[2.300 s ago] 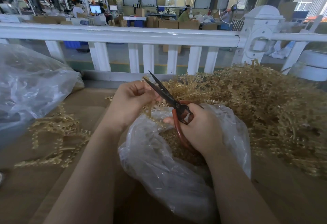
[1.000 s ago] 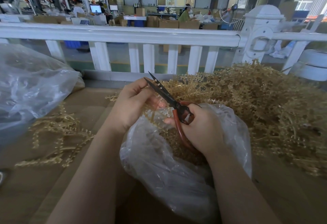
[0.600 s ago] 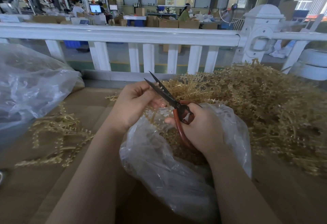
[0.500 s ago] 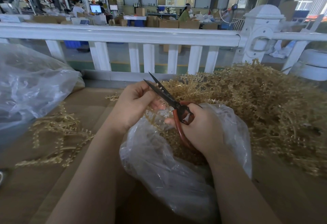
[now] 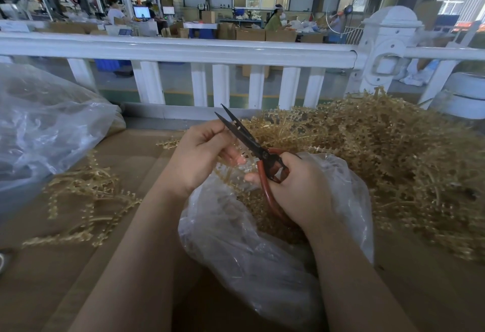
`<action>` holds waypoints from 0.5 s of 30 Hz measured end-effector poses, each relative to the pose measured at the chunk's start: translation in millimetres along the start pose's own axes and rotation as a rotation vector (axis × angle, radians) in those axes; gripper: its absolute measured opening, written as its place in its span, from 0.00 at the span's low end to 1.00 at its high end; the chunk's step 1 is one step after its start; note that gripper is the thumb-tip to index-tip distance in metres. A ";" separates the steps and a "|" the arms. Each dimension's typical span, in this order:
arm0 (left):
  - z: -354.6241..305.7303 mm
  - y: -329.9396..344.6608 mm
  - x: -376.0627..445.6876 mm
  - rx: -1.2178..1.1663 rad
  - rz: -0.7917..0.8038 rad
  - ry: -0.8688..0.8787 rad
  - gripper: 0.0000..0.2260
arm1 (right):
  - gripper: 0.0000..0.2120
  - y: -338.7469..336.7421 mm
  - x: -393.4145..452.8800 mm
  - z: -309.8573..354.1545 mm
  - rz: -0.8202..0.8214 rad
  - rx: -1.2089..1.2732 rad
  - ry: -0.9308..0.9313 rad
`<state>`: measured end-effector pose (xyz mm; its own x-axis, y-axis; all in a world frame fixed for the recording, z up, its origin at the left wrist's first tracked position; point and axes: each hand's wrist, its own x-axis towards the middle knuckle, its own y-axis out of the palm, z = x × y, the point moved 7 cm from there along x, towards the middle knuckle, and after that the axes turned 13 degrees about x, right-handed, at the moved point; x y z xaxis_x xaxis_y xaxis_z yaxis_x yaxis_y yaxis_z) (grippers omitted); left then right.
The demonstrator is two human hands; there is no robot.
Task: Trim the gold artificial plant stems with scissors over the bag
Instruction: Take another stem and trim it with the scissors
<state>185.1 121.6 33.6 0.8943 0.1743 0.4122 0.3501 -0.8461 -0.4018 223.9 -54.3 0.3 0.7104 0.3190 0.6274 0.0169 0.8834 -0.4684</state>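
My right hand [image 5: 296, 192] grips red-handled scissors [image 5: 245, 137] whose dark blades point up and left, slightly parted. My left hand [image 5: 202, 153] pinches a gold plant stem [image 5: 227, 171] right beside the blades; most of the stem is hidden by my fingers. Both hands hover over a clear plastic bag [image 5: 236, 240] that holds gold clippings. A big heap of gold stems [image 5: 393, 153] lies to the right of the bag.
A few loose gold stems [image 5: 84, 200] lie on the brown cardboard surface [image 5: 65, 279] at left. Another large clear bag [image 5: 42, 127] sits at far left. A white railing [image 5: 183, 51] runs along the far edge, with a workshop and people beyond.
The scissor blades opened and closed slightly near the stem. My left fingers shifted a little on the stem. Both hands stay in the same place over the bag.
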 end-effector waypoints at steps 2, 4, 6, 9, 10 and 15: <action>-2.0 0.6 -0.6 -0.002 0.007 0.007 0.11 | 0.18 0.8 -0.3 0.8 0.014 0.020 0.003; -3.8 1.3 -1.3 -0.003 0.014 0.011 0.12 | 0.18 0.2 -0.3 2.8 0.017 0.045 0.001; -4.3 1.6 -1.3 0.007 0.013 0.011 0.12 | 0.19 -0.3 0.0 4.5 0.025 0.067 0.010; -3.7 1.6 -1.0 0.009 0.009 0.003 0.13 | 0.18 -0.6 0.2 5.3 0.022 0.094 -0.005; -3.3 1.5 -1.0 0.004 0.011 0.001 0.13 | 0.18 -0.6 0.2 5.1 0.015 0.096 -0.017; 0.1 1.8 -0.5 0.003 0.031 0.001 0.11 | 0.18 0.7 -1.0 5.1 0.010 0.127 -0.058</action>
<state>185.4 120.1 32.6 0.9044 0.1480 0.4002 0.3233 -0.8497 -0.4164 219.6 -52.3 2.5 0.6682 0.3443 0.6595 -0.0819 0.9151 -0.3947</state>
